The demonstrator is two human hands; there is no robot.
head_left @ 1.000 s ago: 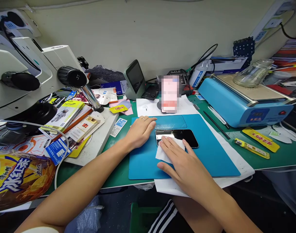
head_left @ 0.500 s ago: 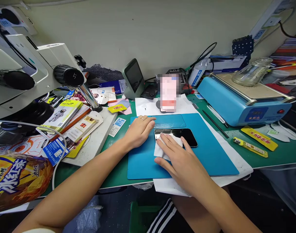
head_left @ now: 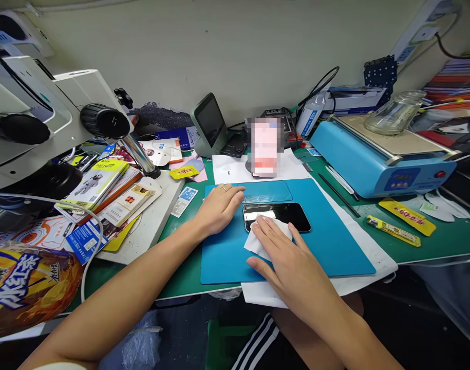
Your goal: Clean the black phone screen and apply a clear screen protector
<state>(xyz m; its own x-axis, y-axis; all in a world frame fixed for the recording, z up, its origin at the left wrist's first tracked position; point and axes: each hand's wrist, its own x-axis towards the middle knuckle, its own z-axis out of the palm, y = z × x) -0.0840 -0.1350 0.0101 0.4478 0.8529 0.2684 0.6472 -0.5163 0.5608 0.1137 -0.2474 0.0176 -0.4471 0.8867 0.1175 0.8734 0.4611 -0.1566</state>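
A black-screened smartphone [head_left: 297,217] lies face up on a blue mat [head_left: 335,246]. My right hand [head_left: 290,257] holds a white wipe [head_left: 257,247] under its fingers, pressed against the phone's near edge and lower part of the screen. The thumb is spread off to the side. Just left of the phone, my left hand [head_left: 219,208] rests on the mat with fingers stretched out and nothing in it; a ring is on one finger. Behind the phone lies a clear glass screen protector [head_left: 271,191], partly beside my left fingertips.
A microscope [head_left: 99,121] and stacked booklets [head_left: 96,182] crowd the left, with a drink bottle [head_left: 30,288] in front. At the back stand a small display [head_left: 209,123] and a blurred phone [head_left: 265,149]. On the right are a blue heating plate [head_left: 384,159], a glass jar [head_left: 396,115] and a yellow cutter [head_left: 393,231].
My right hand has drawn the wipe slightly toward me, uncovering more of the screen. The left hand stays in place on the mat. The whole view has shifted a little.
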